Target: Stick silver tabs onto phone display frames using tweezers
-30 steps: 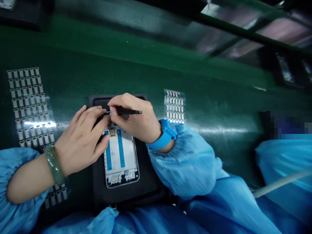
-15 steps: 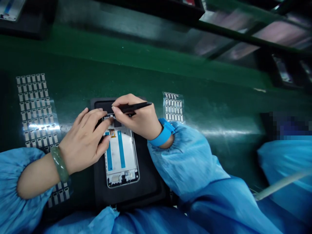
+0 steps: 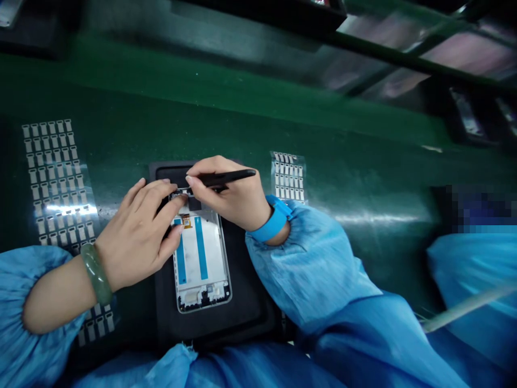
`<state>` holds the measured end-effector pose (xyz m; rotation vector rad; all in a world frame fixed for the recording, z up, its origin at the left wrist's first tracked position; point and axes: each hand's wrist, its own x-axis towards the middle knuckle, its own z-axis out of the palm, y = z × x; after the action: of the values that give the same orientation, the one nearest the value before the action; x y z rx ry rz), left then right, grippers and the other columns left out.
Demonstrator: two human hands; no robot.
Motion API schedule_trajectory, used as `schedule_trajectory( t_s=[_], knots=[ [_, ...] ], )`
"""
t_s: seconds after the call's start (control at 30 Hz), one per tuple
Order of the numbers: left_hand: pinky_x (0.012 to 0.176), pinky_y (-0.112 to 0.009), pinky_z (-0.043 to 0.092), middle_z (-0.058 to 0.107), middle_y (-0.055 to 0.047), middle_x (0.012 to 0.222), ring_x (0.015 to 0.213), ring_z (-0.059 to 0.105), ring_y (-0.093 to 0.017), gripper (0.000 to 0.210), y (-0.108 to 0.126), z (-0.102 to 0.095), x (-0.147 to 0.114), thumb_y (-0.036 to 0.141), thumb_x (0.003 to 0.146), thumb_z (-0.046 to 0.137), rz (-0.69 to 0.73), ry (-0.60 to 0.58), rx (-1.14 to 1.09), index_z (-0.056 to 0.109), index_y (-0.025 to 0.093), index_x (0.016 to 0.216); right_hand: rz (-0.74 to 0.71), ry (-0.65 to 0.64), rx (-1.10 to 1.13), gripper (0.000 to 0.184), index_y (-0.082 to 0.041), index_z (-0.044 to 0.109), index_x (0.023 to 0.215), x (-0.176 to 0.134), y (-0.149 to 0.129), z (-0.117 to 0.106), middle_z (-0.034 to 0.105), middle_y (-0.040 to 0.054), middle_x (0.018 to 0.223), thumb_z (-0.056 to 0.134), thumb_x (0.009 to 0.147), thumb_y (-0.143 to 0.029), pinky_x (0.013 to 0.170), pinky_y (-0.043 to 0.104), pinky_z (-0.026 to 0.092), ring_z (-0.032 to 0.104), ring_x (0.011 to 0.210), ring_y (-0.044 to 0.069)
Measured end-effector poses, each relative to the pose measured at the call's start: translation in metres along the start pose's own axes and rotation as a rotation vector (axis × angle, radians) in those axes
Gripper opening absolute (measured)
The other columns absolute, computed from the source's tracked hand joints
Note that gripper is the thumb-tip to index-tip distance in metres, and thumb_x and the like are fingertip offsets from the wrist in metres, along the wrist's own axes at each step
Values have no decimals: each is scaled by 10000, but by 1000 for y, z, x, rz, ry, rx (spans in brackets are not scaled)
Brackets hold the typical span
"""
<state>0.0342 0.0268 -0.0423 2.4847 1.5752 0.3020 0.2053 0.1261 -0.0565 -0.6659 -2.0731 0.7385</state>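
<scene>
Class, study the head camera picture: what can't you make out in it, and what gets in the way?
All in the head view:
- Tip of the black tool: hidden by the fingers of the right hand.
- Upper left corner of the phone frame: covered by the left hand.
- Part of the left sticker sheet: behind the left hand and wrist.
- Pale device, top left: cut off by the edge.
- Pinkish shapes, upper right: blurred.

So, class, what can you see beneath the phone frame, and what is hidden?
A black tray lies under the phone frame, visible below and to its right. The surface directly beneath is covered; the left hand and right hand hide more near the top.
</scene>
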Motion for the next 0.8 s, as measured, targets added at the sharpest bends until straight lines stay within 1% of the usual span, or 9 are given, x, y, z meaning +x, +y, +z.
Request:
schedule_trajectory(
  t_s=[0.13,0.33,0.43,0.5,0.53,0.6,0.67,0.7,0.8],
  knots=[
    [1079,-562,340,484,-180,1241,1244,429,-326,404,-1,1,0,265,884,442,6,13,-4,507,88,1240,35,31,38,22,-154,604,838,0,0,1,675,-1,823,587,845,-165,674,182,508,631,713,71],
    [1077,-568,337,481,-191,1244,1241,430,-334,393,-1,0,0,270,886,440,12,9,-1,519,79,1221,-32,-53,-85,69,-159,607,864,0,-4,4,678,-1,828,542,853,-138,730,204,494,629,771,91],
    [1072,-561,347,482,-179,1234,1238,432,-329,396,-2,0,0,261,886,445,12,19,-4,514,92,1238,11,15,-68,99,-164,595,899,4,-1,-8,663,11,859,502,895,-196,717,227,489,614,776,102],
    [1064,-560,356,480,-169,1232,1235,435,-325,395,-3,1,0,251,888,449,15,19,-1,512,113,1252,42,45,-160,166,-149,604,922,8,5,-22,649,45,890,449,920,-208,764,277,478,595,828,137],
    [1060,-561,360,478,-166,1233,1233,437,-323,389,-4,2,1,247,890,449,18,19,2,515,125,1254,46,0,-248,195,-138,618,934,9,9,-29,646,66,910,433,921,-199,802,310,463,580,867,162],
    [1051,-561,367,475,-161,1238,1228,443,-320,373,-4,4,0,243,894,452,17,23,3,526,147,1246,40,-227,-421,230,-123,643,1008,10,16,-39,649,98,954,448,915,-200,826,354,431,551,909,205],
    [1056,-559,362,476,-155,1243,1233,442,-313,354,-1,5,-1,244,901,447,7,20,-5,534,161,1234,49,-438,-570,263,-138,645,1087,10,21,-44,655,107,975,483,913,-251,793,370,405,529,912,236],
    [1065,-558,354,476,-148,1251,1243,436,-307,343,0,3,-2,249,910,439,0,9,-16,535,171,1230,53,-497,-636,273,-151,647,1097,9,23,-44,658,107,974,486,916,-277,771,373,390,520,913,249],
    [1101,-536,325,445,-129,1325,1318,374,-282,347,2,-8,-1,299,940,400,-27,-55,-96,502,203,1258,27,-559,-767,280,-167,664,1040,12,27,-43,668,100,959,434,940,-291,737,374,354,512,930,268]
  ],
)
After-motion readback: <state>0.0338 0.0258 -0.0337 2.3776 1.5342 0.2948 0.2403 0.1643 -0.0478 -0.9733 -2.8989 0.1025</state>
